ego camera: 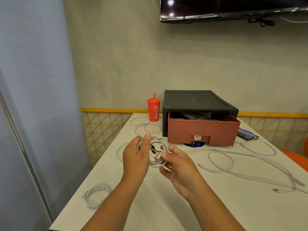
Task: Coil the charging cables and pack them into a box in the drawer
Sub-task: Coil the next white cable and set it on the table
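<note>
Bare forearms (116, 197), a ring (170, 167) (right hand (180, 167)).

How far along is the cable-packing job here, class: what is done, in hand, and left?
Done: one coiled cable lies near-left on the table; the drawer stands partly open. In hand: left hand and right hand hold a second coil. Left: loose cables on the right and by the red cup; both coils need packing.

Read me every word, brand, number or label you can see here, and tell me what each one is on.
"Coca-Cola": white script running up the side of the red cup.
Barcode sticker on the front of the drawer: print too small to read.
Blue disc poking out under the drawer: white print, too blurred to read.
</note>
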